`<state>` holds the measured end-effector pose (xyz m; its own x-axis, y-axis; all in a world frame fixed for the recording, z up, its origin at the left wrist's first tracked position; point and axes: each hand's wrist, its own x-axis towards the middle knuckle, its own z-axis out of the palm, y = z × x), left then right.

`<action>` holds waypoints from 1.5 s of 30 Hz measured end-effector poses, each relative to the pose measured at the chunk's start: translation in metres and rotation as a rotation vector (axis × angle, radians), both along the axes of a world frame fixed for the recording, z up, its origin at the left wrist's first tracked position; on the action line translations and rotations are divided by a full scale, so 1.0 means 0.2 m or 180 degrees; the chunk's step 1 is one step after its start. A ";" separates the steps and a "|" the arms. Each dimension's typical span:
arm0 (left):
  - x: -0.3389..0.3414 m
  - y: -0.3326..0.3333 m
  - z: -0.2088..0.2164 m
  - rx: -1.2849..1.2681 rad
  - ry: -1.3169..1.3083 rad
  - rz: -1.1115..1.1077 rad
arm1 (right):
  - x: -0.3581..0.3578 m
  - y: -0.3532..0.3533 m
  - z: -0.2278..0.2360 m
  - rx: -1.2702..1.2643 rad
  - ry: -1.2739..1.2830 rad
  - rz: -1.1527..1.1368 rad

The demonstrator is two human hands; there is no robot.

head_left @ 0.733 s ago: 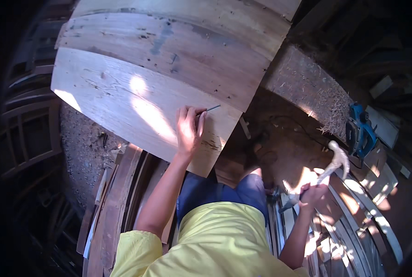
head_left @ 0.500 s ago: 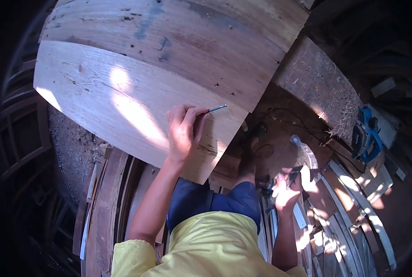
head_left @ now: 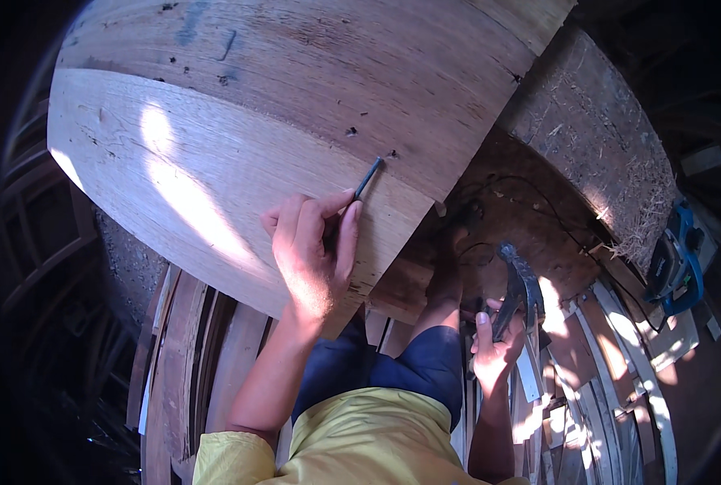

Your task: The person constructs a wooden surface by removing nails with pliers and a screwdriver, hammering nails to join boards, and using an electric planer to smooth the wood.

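My left hand is over the pale front board, its thumb and forefinger pinching a short, thin metal rod. Whether the rod is a nail or a punch I cannot make out. Its far end is at the seam with the darker board, close to a small dark hole. My right hand is closed on a claw hammer, off the boards to the right and lower down. The hammer's head points up and away from me; my fingers cover part of its handle.
A blue power planer lies at the right beside a thick plank strewn with shavings. A black cord crosses the ground. Stacked wooden strips lie at the lower right, with more planks at the lower left.
The rod has swung from pointing right to pointing up toward the seam, its far end now close to the dark hole. The hammer, blurred before, is sharp and its head has turned.
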<state>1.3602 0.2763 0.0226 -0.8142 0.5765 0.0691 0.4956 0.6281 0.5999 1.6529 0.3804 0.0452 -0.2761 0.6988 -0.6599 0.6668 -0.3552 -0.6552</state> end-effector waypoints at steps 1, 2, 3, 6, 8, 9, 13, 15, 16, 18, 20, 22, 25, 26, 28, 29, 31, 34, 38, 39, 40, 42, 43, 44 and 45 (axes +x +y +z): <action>0.01 0.00 -0.01 -0.0015 0.0023 -0.0007 | 0.02 0.01 -0.02 0.0014 0.0020 0.0024; 0.01 0.01 -0.01 -0.0029 0.0047 -0.0014 | 0.03 0.02 -0.04 0.0040 0.0000 -0.0002; 0.02 0.01 -0.02 -0.0026 0.0045 -0.0005 | 0.04 0.03 -0.05 0.0065 -0.0017 -0.0020; 0.03 0.02 -0.02 -0.0047 0.0049 0.0015 | 0.09 0.07 -0.09 0.0134 -0.0095 0.0088; 0.04 0.01 -0.02 -0.0100 0.0060 0.0021 | 0.13 0.07 -0.13 0.0197 -0.0129 0.0162; 0.04 0.02 -0.02 -0.0113 0.0066 0.0035 | 0.13 0.08 -0.12 0.0107 -0.0148 0.0094; 0.04 0.04 -0.04 -0.0065 0.0100 0.0001 | 0.13 0.11 -0.11 -0.0074 -0.0231 0.0052; 0.04 0.05 -0.04 -0.0015 0.0156 -0.0037 | 0.17 0.12 -0.12 0.0050 -0.0324 0.0299; 0.04 0.06 -0.04 0.0001 0.0202 -0.0045 | 0.20 0.12 -0.13 0.0120 -0.0367 0.0426; 0.03 0.07 -0.04 0.0025 0.0261 -0.0070 | 0.22 0.11 -0.16 0.0511 -0.0330 0.0674; 0.03 0.08 -0.04 0.0045 0.0293 -0.0102 | 0.22 0.11 -0.15 0.0659 -0.0189 0.0689; 0.03 0.07 -0.05 0.0107 0.0308 -0.0140 | 0.14 0.12 -0.11 0.0684 -0.0004 0.0753; 0.03 0.06 -0.07 0.0194 0.0303 -0.0109 | -0.01 0.18 0.01 0.0788 0.0210 0.1253; 0.03 0.06 -0.06 0.0202 0.0295 -0.0108 | -0.06 0.19 0.03 0.1013 0.0558 0.1464; 0.03 0.07 -0.06 0.0214 0.0268 -0.0099 | -0.23 0.21 0.07 0.1474 0.1192 0.1630; 0.03 0.07 -0.07 0.0217 0.0271 -0.0094 | -0.36 0.21 0.13 0.1712 0.1480 0.1577; 0.02 0.07 -0.05 0.0251 0.0237 -0.0091 | -0.38 0.20 0.06 0.1432 0.1580 0.1517; 0.03 0.06 -0.05 0.0386 0.0203 -0.0142 | -0.63 0.28 0.02 0.1948 0.0844 0.2483; 0.02 0.06 -0.05 0.0502 0.0116 -0.0072 | -0.71 0.32 0.29 0.1396 0.0373 0.2446; 0.02 0.07 -0.04 0.0509 0.0087 -0.0061 | -0.65 0.30 0.33 0.1456 0.0621 0.2260; 0.02 0.07 -0.03 0.0515 0.0058 -0.0050 | -0.62 0.29 0.34 0.1511 0.0868 0.2074; 0.00 0.08 -0.04 0.0501 0.0088 -0.0071 | -0.67 0.25 0.20 0.1952 0.1205 0.2063; 0.00 0.08 -0.02 0.0498 0.0097 -0.0128 | -0.70 0.25 0.09 0.2209 0.0757 0.2490; 0.02 0.08 -0.01 0.0582 0.0033 -0.0111 | -0.73 0.25 0.05 0.2450 0.0300 0.2946; 0.02 0.07 -0.03 0.0658 -0.0012 -0.0077 | -0.78 0.26 0.11 0.2025 0.0242 0.2716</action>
